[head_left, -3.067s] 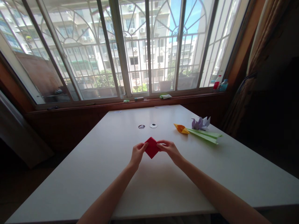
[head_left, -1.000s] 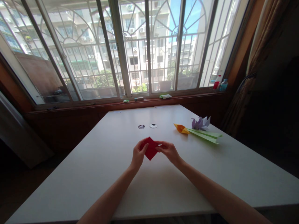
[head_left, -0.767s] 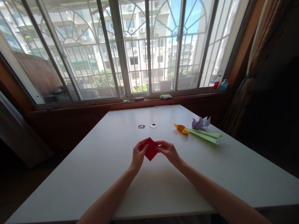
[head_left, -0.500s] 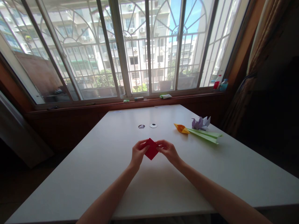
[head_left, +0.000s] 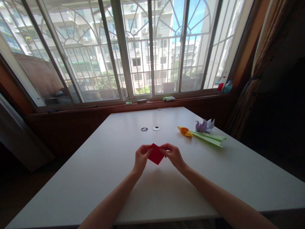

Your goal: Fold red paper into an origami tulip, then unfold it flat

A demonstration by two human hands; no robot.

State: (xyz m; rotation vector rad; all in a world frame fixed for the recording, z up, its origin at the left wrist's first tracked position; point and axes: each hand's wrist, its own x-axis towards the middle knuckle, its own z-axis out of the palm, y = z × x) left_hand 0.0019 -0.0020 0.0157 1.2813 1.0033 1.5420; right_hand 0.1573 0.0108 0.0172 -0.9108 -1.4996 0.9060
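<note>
A small red folded paper (head_left: 157, 155), diamond-shaped with one corner up, is held above the table between both hands. My left hand (head_left: 142, 155) pinches its upper left edge between thumb and fingers. On the other side, my right hand (head_left: 172, 154) pinches the upper right edge, thumb on the front. The fingers behind the paper are partly hidden. Its lower corner hangs free over the white tabletop (head_left: 107, 165).
Right of the hands lie a yellow paper boat (head_left: 185, 131), a green paper plane (head_left: 209, 139) and purple folded paper (head_left: 202, 126). Two round cut-outs (head_left: 156, 128) are in the table ahead. Bottles (head_left: 228, 86) stand on the sill beneath the barred window.
The red paper has tilted and shifted slightly down and to the right. Both hands have adjusted their pinch nearer its top corner.
</note>
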